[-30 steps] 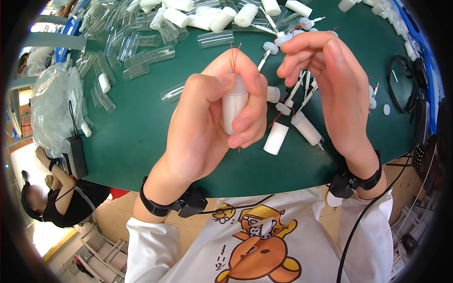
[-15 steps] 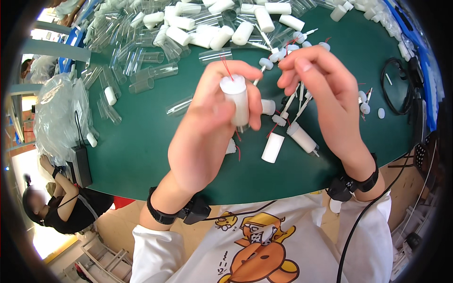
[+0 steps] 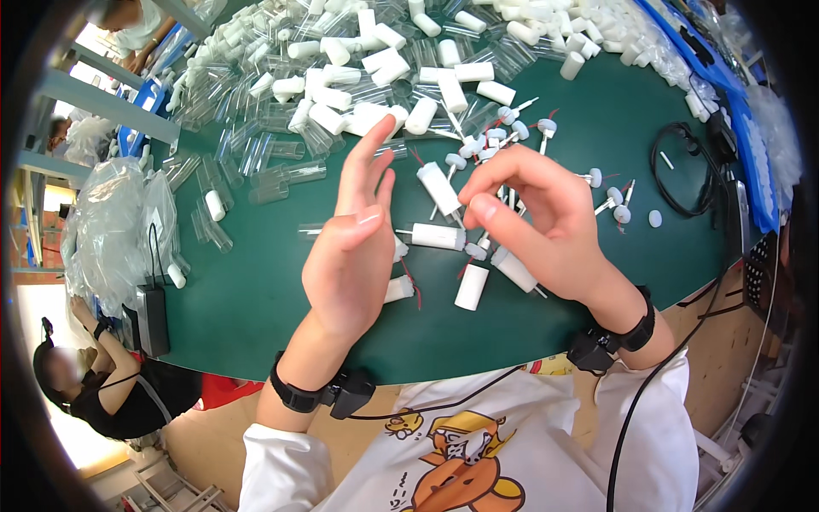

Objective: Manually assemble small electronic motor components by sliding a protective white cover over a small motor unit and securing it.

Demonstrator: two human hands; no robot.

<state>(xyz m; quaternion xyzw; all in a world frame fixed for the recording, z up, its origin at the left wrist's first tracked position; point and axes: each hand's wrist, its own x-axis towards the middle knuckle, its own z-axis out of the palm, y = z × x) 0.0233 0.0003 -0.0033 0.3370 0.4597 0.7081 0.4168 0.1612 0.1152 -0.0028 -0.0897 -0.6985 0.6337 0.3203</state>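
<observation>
My left hand (image 3: 348, 243) is raised over the table's left middle, its fingers stretched upward and holding nothing. To its right, my right hand (image 3: 546, 226) has its fingers curled, with thumb and index fingertip close together. Whatever they may hold is hidden. Just beside those fingertips is a tilted white cylinder (image 3: 438, 188) with a red wire at its upper end and a thin rod below. I cannot tell whether the fingers touch it. Under the hands lie another white cylinder (image 3: 432, 236) with a rod and a plain white cylinder (image 3: 471, 288).
A pile of white cylinders (image 3: 388, 68) and clear tubes (image 3: 281, 175) covers the table's far side. White rods with round discs (image 3: 614, 202) lie beyond my right hand, near a coiled black cable (image 3: 695, 171). Plastic bags (image 3: 111, 222) hang at left, near a seated person (image 3: 128, 384).
My left hand has let go of the wired white cylinder and opened. That cylinder is now by my right fingertips. My right hand has come lower and further left in the picture, and the view has shifted.
</observation>
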